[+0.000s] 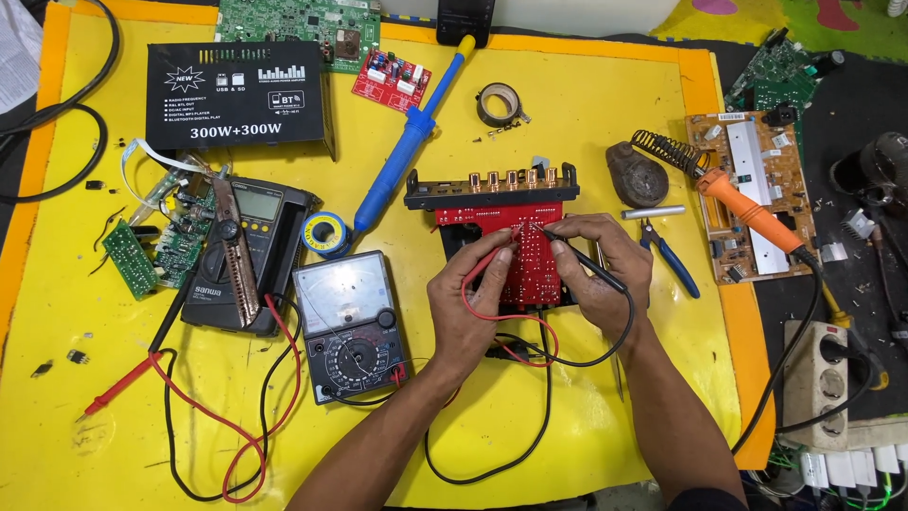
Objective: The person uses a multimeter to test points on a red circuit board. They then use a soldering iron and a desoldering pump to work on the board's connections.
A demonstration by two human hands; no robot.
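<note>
Near the middle of the yellow mat [586, 397], a bit toward its right edge, I've got the red circuit board [522, 255] sitting with its black front panel [492, 192] and row of copper-coloured jacks facing the far edge. My left hand [466, 303] is pinching the red probe [492, 257], fingers closed around it, tip down on the board. My right hand [605, 270] is pinching the black probe [591, 265] the same way, tip touching the board just beside the red one. Both hands rest right on the board, almost touching each other.

The 2 leads loop back toward me and run left to the analog multimeter [348, 326], which lies just left of my left wrist. Further left is a digital multimeter [248, 251] with a brown-handled tool lying across it, plus a small green board [132, 257] near the left edge. A solder spool [326, 232] sits between the meters and the blue desoldering pump [409, 137]. At the far left corner there's a black amplifier faceplate [236, 95]. On my right, blue-handled pliers [670, 257] lie just beside my right hand, and an orange soldering iron [747, 208] rests at the right edge over a tan board [752, 194].
</note>
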